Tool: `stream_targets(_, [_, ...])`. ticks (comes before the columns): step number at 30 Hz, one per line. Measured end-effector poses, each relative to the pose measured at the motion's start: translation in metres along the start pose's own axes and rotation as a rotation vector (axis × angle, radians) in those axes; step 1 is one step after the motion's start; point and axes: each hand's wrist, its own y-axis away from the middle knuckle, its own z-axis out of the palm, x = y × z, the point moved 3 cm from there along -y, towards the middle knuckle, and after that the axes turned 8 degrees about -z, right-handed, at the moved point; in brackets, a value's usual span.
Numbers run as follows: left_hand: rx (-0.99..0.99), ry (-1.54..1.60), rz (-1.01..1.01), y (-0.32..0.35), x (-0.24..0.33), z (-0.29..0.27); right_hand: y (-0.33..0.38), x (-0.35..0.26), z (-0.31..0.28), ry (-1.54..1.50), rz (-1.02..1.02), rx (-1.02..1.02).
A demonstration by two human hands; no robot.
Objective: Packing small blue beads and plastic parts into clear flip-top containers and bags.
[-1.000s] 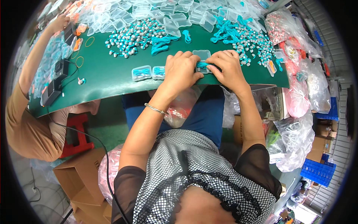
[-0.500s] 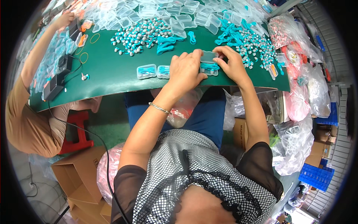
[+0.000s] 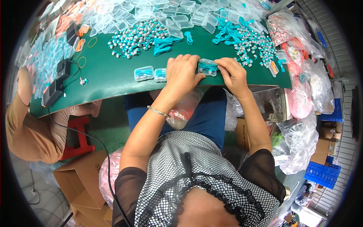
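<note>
A small clear plastic box (image 3: 207,68) with a coiled teal cord inside lies near the table's front edge; its lid looks folded down. My left hand (image 3: 183,73) is bent around its left end, thumb at the near corner and fingertips at the far one. At the right end, my right hand (image 3: 233,75) pinches the far corner between thumb and fingers. Left of my left hand sit a filled clear box (image 3: 144,73) and another (image 3: 160,75), the latter partly covered by that hand.
Beyond lie a pile of grey-and-teal earbuds (image 3: 140,38), teal cord bundles (image 3: 162,46) and many empty clear cases (image 3: 151,13). More earbuds (image 3: 257,47) lie at the right. Black boxes (image 3: 56,85) with a cable stand at the left, beside a co-worker's arm (image 3: 24,85).
The box's lid, upright between my hands before, has come down over the cord. My right hand has lowered toward the box. The co-worker's hand has drawn back from the far left.
</note>
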Motion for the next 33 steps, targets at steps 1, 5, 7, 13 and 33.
stream_targets(1, [0.057, -0.009, 0.021, 0.003, 0.001, 0.000, 0.000, -0.001, 0.001, 0.002, 0.002, 0.004])
stream_targets(5, [0.240, -0.023, 0.099, 0.013, 0.000, 0.004, 0.004, -0.007, 0.004, -0.033, 0.058, 0.041])
stream_targets(7, [0.255, -0.047, 0.139, 0.014, 0.000, 0.004, 0.006, -0.009, 0.005, -0.042, 0.068, 0.048])
stream_targets(13, [0.218, -0.085, 0.153, 0.016, 0.003, 0.000, 0.009, -0.012, 0.007, -0.011, 0.022, 0.062])
stream_targets(33, [0.141, -0.012, 0.249, 0.004, 0.000, 0.000, 0.041, -0.045, 0.027, 0.441, 0.277, 0.000])
